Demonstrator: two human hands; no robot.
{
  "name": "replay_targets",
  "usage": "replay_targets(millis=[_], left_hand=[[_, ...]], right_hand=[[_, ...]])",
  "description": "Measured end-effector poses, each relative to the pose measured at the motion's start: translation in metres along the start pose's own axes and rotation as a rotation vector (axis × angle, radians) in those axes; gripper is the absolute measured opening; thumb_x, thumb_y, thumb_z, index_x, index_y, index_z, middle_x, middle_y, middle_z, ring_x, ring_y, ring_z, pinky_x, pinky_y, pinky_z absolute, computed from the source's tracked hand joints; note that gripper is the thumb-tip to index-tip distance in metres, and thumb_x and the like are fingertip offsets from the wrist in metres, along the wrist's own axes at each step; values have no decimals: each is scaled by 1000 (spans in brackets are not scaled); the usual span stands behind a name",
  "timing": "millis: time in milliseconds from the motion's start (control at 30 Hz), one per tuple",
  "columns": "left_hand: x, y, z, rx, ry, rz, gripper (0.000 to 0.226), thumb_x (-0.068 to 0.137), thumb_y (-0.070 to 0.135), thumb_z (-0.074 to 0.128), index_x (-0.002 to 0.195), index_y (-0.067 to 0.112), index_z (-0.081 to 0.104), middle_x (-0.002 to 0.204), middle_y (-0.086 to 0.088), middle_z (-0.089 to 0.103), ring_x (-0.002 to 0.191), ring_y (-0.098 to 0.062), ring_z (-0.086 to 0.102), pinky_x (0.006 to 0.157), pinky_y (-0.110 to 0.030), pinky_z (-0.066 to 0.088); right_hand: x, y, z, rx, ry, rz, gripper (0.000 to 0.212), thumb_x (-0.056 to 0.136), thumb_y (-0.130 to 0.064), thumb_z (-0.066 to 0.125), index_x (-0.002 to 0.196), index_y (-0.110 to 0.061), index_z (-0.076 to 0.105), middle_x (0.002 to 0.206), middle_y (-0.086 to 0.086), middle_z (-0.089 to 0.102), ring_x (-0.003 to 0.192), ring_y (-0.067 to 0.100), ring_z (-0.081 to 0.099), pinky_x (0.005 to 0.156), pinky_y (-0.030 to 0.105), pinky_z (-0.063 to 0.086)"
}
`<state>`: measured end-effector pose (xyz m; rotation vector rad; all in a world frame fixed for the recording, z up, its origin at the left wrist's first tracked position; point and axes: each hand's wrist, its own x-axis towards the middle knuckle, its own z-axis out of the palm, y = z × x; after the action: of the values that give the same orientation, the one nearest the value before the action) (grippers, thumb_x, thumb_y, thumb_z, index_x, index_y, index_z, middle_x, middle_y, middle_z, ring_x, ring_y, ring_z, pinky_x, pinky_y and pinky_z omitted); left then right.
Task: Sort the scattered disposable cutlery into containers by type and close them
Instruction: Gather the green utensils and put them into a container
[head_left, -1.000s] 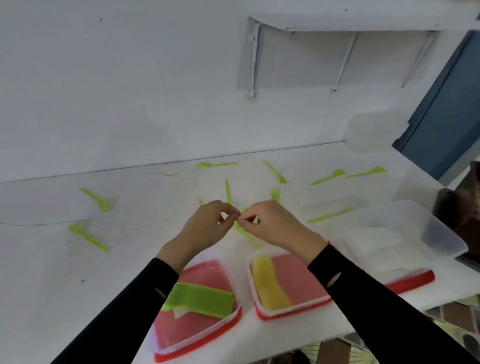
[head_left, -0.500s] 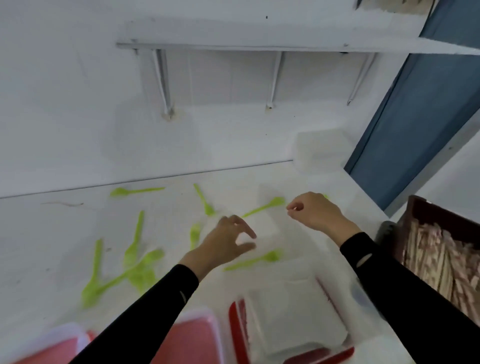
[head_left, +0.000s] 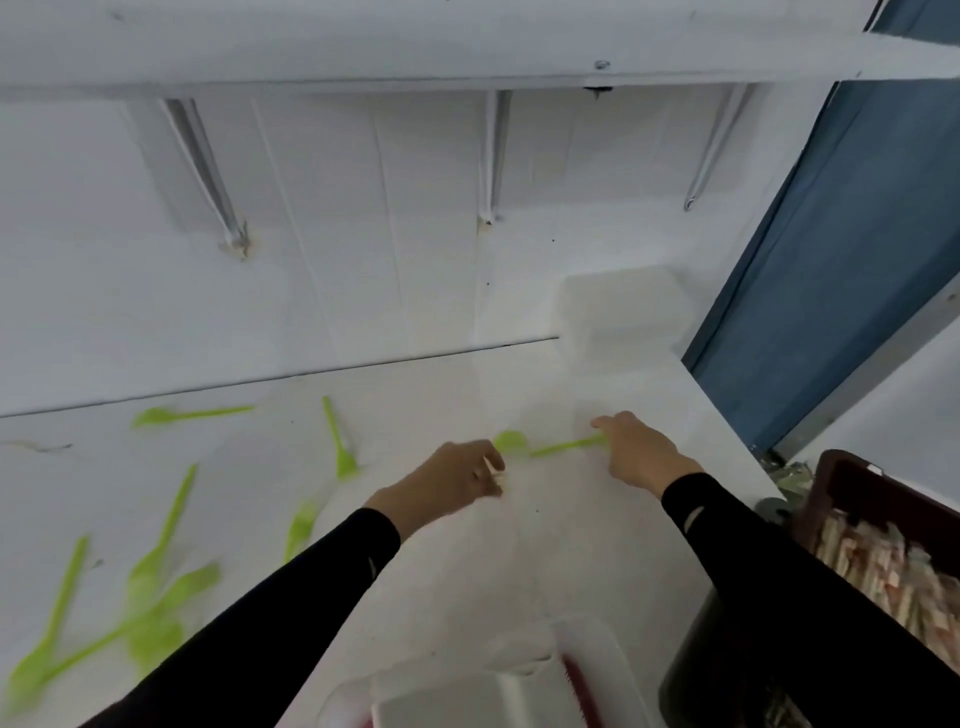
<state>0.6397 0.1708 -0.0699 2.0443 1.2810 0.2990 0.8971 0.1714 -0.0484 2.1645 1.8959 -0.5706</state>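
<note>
A green plastic spoon (head_left: 550, 447) lies on the white table (head_left: 467, 384) between my hands. My right hand (head_left: 636, 453) reaches in from the right, and its fingertips pinch the end of the spoon's handle. My left hand (head_left: 452, 480) hovers just left of and below the spoon's bowl, fingers loosely curled and holding nothing I can make out. More green cutlery lies to the left: a spoon (head_left: 187, 414) by the wall, a fork (head_left: 340, 441), another piece (head_left: 300, 527) and several blurred pieces (head_left: 150, 582). A clear container with a red edge (head_left: 579, 688) sits at the bottom.
Another clear container (head_left: 618, 306) stands at the back right against the wall. Off the table's right edge stands a dark crate of wooden sticks (head_left: 883, 551), with a black round object (head_left: 696, 670) in front of it. A blue door (head_left: 857, 260) is behind, and shelf brackets hang overhead.
The view swung right, away from the red-lidded containers. Both hands parted and reached forward; my right hand came down onto the spoon's handle end and my left moved up beside its bowl.
</note>
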Motion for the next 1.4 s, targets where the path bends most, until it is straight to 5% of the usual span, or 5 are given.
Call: replay_targets(millis=[133,533,833,1233,1400], left_hand=[[45,7,6,109,356,40,9,88,14,66,97,12,68,100,-6,59,89,-21,58,79,-31,47],[54,-17,50,423,384,346,21,92,23,56,97,7,68,93,-9,66,79,-30,64,59,-37,56],[-4,20,-15,-729,194,-257,27,106,24,31,105,10,54,86,-5,64,71,-18,58,60,-26,50],[-111,-68,-100,-781,410,-434,59,91,67,42,86,11,59,74,1,46,52,-12,38,43,-22,29],[-147,-162,-153,-448,531,-504,43,83,41,75,72,12,45,60,-3,45,53,-19,43,45,-25,36]], right_hand=[[9,-2,7,-29,96,1,44,96,-3,40,138,-14,44,131,12,42,115,32,53,93,37,46],[5,-11,5,53,213,-231,35,94,-9,44,112,-28,68,112,-8,66,114,19,49,93,28,33],[-30,-90,2,82,482,-718,18,87,-16,52,96,-22,67,79,-8,60,87,20,49,74,29,26],[-46,-235,21,723,194,-765,9,99,-20,52,103,-13,51,106,1,57,89,16,58,73,18,45],[-31,-241,55,51,142,-753,55,94,-5,41,145,-26,39,153,-1,30,130,22,39,97,35,44]])
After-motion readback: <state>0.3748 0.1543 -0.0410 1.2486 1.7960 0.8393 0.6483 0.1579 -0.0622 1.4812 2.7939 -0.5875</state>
